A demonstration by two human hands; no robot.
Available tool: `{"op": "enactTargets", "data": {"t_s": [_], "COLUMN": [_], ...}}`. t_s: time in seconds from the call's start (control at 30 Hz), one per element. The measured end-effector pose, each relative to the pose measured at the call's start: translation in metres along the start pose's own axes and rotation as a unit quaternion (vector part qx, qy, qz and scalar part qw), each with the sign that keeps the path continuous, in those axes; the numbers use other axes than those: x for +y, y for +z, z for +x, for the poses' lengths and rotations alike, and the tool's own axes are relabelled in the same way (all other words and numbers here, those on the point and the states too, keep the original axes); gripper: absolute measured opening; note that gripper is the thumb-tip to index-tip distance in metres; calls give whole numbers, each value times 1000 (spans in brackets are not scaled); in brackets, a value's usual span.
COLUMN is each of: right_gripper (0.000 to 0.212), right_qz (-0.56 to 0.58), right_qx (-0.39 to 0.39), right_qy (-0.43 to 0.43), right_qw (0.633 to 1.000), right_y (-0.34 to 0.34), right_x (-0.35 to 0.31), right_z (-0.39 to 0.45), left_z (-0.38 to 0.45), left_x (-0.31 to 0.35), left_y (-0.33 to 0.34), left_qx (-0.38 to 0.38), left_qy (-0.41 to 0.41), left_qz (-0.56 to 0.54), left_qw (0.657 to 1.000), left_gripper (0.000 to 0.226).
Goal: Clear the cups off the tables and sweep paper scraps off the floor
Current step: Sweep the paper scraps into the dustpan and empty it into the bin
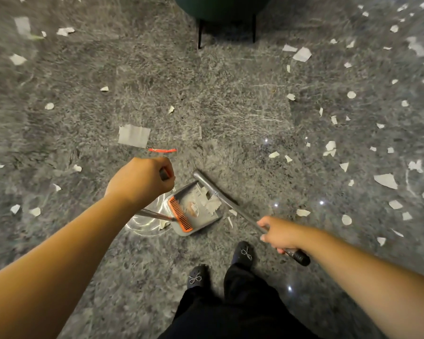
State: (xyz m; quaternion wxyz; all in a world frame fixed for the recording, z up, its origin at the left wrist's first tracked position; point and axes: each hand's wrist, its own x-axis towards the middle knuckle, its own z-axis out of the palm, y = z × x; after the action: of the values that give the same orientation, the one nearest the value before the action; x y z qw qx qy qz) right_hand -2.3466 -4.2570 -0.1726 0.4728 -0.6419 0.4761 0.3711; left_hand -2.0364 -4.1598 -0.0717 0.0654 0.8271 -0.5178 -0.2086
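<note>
Your left hand (142, 179) fist-grips the dustpan (194, 211) handle; right hand (278, 234) wraps the broom (220, 196) pole. Paper scraps (385, 180) litter floor w/ some in pan: featherlight, flutter easily, so sweep slow, grip poles high.

Open floor lies ahead of the dustpan (194, 211); beyond it a dark green seat (222, 8) on thin legs blocks the way

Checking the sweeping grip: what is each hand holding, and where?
Left hand grips the dustpan handle's top end. Right hand grips the broom handle near its black end.
</note>
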Motion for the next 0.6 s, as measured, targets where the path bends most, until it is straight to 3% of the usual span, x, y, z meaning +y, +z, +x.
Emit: {"op": "enactTargets", "data": {"t_s": [0.3,0.6], "right_gripper": [49,46], "right_qz": [204,293], "right_qx": [8,95], "right_qy": [-13,21], "right_qw": [979,951], "right_y": [60,112], "right_x": [-22,-5], "right_z": [-49,-92], "left_z": [-21,-42], "left_x": [-17,-49], "left_y": [1,-11], "left_qx": [42,20], "left_qy": [44,103], "left_qz": [-28,-33], "left_qw": [998,994], "left_gripper": [3,10]}}
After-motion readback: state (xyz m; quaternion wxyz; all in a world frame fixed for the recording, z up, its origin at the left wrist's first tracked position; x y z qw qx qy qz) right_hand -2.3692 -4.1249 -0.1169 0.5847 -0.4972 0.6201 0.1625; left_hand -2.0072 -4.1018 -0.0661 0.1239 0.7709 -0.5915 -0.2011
